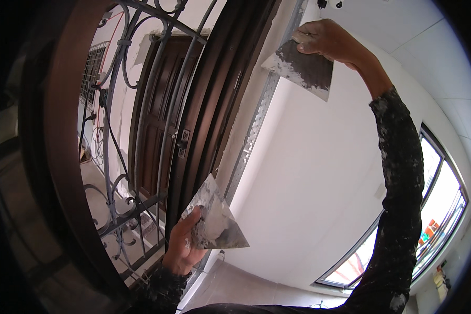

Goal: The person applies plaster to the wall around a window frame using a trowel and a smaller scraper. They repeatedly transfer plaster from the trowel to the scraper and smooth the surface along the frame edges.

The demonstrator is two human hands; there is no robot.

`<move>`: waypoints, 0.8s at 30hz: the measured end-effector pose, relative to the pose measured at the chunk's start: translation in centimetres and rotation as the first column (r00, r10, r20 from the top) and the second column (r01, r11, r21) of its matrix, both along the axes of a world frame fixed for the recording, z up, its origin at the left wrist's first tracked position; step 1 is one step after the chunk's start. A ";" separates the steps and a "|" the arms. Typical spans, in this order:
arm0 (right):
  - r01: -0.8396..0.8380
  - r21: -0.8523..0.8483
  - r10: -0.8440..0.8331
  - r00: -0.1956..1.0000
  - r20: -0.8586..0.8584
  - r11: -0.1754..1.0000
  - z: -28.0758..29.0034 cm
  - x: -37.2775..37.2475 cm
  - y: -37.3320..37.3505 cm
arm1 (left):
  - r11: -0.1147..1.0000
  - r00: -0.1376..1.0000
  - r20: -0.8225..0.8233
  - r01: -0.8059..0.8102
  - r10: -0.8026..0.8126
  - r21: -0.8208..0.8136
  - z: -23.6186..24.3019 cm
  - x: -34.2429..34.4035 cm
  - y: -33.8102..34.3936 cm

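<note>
My right hand (319, 41), raised high, grips a wide putty knife (309, 70) with a dark, compound-smeared blade. The blade lies at the wall's corner, over the upper part of a perforated metal corner bead (256, 121); whether its edge touches cannot be told. Lower down, my left hand (186, 238) is closed around a second putty knife (217, 220), its thumb against the blade. A lump of pale filling compound (213, 224) sits on that blade. Both knives' handles are mostly hidden by my fingers.
Left of the bead stands a dark wooden door frame (214, 120), with a wrought-iron grille (110, 136) and a panelled wooden door (159, 115) beyond. A white wall (319, 172) stretches right toward a window (434, 209). Grey floor (235, 285) shows below.
</note>
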State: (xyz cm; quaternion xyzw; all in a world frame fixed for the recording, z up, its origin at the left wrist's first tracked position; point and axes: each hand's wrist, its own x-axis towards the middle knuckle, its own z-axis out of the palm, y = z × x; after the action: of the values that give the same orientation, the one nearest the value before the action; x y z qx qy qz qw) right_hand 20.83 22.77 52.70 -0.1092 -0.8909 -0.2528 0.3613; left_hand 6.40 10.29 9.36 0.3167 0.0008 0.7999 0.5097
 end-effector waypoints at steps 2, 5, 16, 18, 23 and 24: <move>0.004 -0.025 -0.003 0.999 0.036 1.000 1.2 -0.9 0.5 | 0.999 1.000 -0.009 -0.010 0.010 -0.042 -0.3 -0.2 -0.2; -0.007 0.107 -0.001 0.997 0.077 0.994 2.1 -2.6 1.7 | 0.998 1.000 0.003 0.008 -0.007 -0.055 -0.8 -0.7 -0.4; 0.144 0.272 -0.128 0.989 -0.075 0.952 5.7 -4.5 3.1 | 0.993 0.998 0.068 -0.004 0.013 -0.120 -3.7 -2.4 0.9; 0.150 0.274 -0.131 0.987 -0.089 0.950 6.2 -4.5 3.3 | 0.992 0.998 0.057 0.000 0.007 -0.122 -4.5 -2.6 1.2; 0.223 0.297 -0.124 0.940 -0.317 0.929 7.1 -4.0 2.9 | 0.989 0.999 0.035 -0.013 0.018 -0.150 -6.9 -3.4 1.7; 0.240 0.273 -0.139 0.929 -0.344 0.932 7.1 -3.8 2.6 | 0.988 0.999 0.040 -0.007 0.014 -0.151 -7.4 -3.5 1.8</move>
State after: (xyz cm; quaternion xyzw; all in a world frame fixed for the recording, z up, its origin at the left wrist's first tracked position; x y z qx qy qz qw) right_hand 17.01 25.41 59.84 -0.1769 -0.7549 -0.4026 0.4865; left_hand 2.92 12.11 1.92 0.2608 0.0527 0.8065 0.5279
